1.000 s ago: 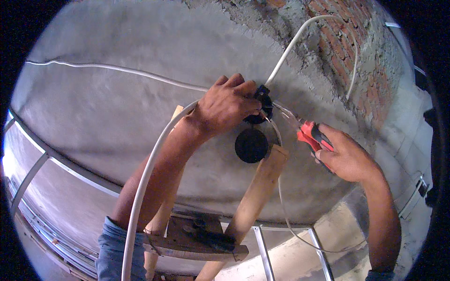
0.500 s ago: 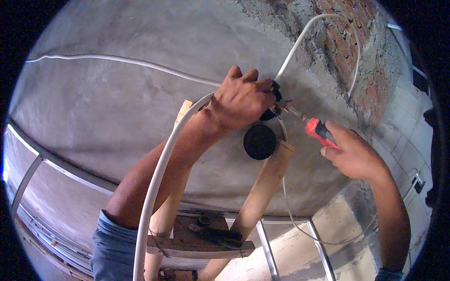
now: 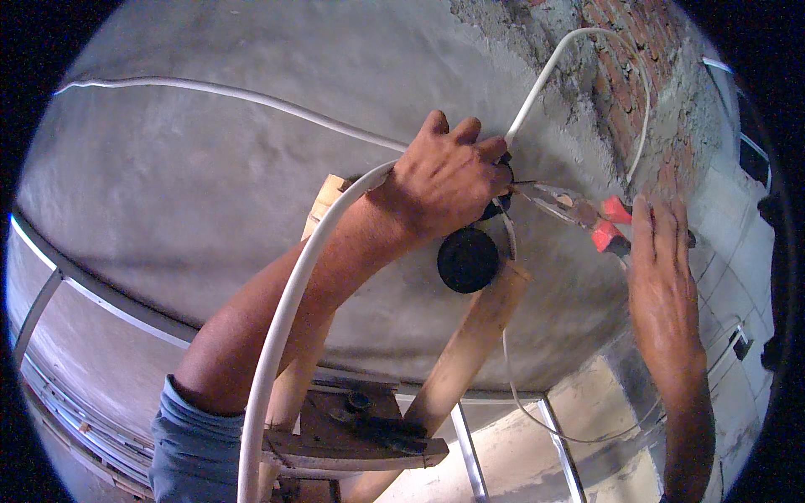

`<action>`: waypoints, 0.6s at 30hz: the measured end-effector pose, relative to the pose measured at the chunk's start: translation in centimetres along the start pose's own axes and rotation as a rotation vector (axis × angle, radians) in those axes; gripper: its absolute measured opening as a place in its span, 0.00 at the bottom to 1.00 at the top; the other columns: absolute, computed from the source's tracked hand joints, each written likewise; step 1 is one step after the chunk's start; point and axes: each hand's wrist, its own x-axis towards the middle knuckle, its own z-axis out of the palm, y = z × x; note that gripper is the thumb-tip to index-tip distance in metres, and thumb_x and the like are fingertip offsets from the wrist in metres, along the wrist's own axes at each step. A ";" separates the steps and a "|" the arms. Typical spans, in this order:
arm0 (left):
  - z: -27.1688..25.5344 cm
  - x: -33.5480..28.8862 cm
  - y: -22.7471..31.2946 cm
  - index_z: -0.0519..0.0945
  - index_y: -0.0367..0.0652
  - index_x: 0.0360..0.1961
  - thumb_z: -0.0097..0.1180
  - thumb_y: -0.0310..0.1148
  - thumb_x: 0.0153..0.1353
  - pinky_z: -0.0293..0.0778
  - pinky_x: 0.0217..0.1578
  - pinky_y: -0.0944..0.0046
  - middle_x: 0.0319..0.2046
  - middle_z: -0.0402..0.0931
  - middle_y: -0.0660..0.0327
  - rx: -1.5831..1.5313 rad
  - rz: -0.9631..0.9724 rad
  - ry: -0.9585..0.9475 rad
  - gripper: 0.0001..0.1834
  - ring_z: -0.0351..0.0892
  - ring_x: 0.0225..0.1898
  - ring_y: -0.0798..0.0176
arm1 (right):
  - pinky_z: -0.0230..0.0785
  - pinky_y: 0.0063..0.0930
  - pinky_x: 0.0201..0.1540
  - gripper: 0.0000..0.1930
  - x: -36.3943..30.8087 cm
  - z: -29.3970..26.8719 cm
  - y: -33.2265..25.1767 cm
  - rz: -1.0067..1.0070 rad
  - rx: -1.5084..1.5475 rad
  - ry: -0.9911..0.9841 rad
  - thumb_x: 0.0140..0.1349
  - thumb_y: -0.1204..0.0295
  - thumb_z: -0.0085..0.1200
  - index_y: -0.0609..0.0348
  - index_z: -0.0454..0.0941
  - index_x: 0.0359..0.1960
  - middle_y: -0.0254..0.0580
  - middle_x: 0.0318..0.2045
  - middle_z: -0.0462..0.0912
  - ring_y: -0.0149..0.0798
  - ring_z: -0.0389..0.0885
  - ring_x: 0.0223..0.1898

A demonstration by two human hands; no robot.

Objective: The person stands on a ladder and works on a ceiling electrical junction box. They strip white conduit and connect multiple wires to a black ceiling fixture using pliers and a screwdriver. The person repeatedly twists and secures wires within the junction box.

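My left hand (image 3: 449,180) is closed around a black round junction box (image 3: 501,180), mostly hidden behind its fingers. White cables run into the box from several sides, and thin wires stick out at its right. My right hand (image 3: 667,285) holds long-nosed pliers (image 3: 579,210) with red and black handles. The handles are spread apart, and the jaws point left, at the wire ends beside the box. A round black cap (image 3: 468,261) hangs just below the box. One thick white cable (image 3: 289,310) passes in front of my left forearm.
Behind is a grey plastered wall (image 3: 210,184) with bare brick (image 3: 620,84) at upper right. Below stands a wooden ladder (image 3: 470,352) whose step carries dark tools (image 3: 381,427). Metal rails (image 3: 109,306) lie at left. A thin cable (image 3: 537,423) loops down at right.
My right hand has turned upright and moved up and right. The pliers' handles have spread, and the tool has swung nearer to level. My left hand keeps its grip; the whole view has shifted slightly.
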 end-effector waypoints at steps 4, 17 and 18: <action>-0.1 0.3 0.4 0.86 0.64 0.41 0.59 0.43 0.59 0.71 0.45 0.55 0.42 0.78 0.70 0.056 -0.006 -0.009 0.10 0.76 0.48 0.59 | 0.55 0.50 0.75 0.27 0.6 -0.3 -0.5 -0.032 -0.081 0.025 0.68 0.78 0.44 0.70 0.61 0.69 0.60 0.65 0.67 0.67 0.59 0.72; 0.6 0.0 0.6 0.85 0.59 0.39 0.58 0.41 0.59 0.71 0.45 0.53 0.41 0.78 0.68 0.129 0.002 0.094 0.09 0.77 0.46 0.58 | 0.65 0.46 0.68 0.25 0.8 -0.1 -1.6 -0.017 0.086 0.024 0.67 0.77 0.50 0.70 0.65 0.65 0.60 0.59 0.71 0.62 0.70 0.64; 0.5 0.1 0.6 0.85 0.57 0.33 0.58 0.40 0.57 0.71 0.42 0.55 0.37 0.78 0.69 0.110 0.016 0.149 0.06 0.76 0.43 0.60 | 0.65 0.47 0.68 0.27 0.7 -0.2 -1.7 0.001 0.141 -0.028 0.66 0.77 0.52 0.70 0.63 0.66 0.62 0.61 0.69 0.63 0.68 0.65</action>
